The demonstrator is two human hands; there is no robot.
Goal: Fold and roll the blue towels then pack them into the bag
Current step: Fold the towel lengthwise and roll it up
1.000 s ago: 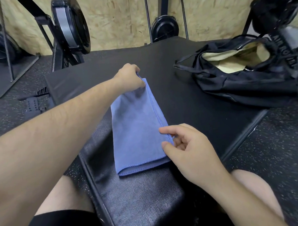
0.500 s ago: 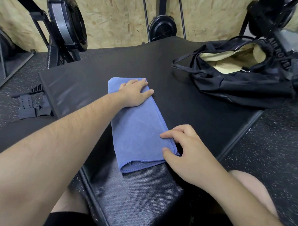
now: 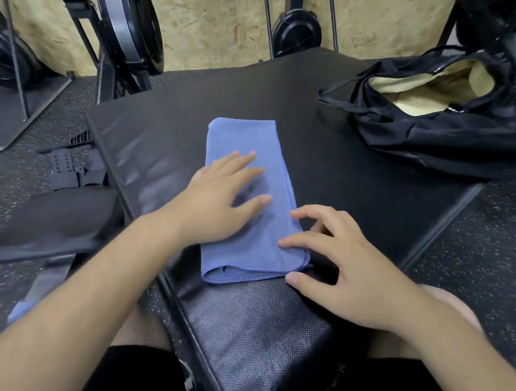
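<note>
Seated view over a black padded platform (image 3: 352, 138), read from near to far. At the near, textured end, the right hand (image 3: 342, 265) rests with fingers spread and lightly bent. Its fingertips touch the near right corner of the blue towel (image 3: 248, 136) and its thumb lies on the padding just beside the hem; it grasps nothing. The towel lies folded into a long narrow strip, running away from the person along the middle of the platform, with its stacked hems open at the near end. The left hand (image 3: 218, 203) lies flat across the strip's middle, fingers straight and pressing down, likewise released. Likely faults from here: the layers are held only by palm pressure, so rolling from the near end may let them creep apart and give a slack or coned roll. The near hems already sit slightly uneven, which would add to this. The padding looks smooth, so the whole strip may skid rather than turn. Further off to the right, well apart from the towel, the black bag (image 3: 444, 145) slumps on the platform with its mouth open. Only its pale yellow lining (image 3: 423, 84) shows, and no towel is visible inside, though the depths are hidden. Its loose straps (image 3: 344, 94) trail toward the towel and could snag a roll during packing. Beyond stand dark wheeled machines (image 3: 131, 32) against a chipboard wall (image 3: 222, 22).
</note>
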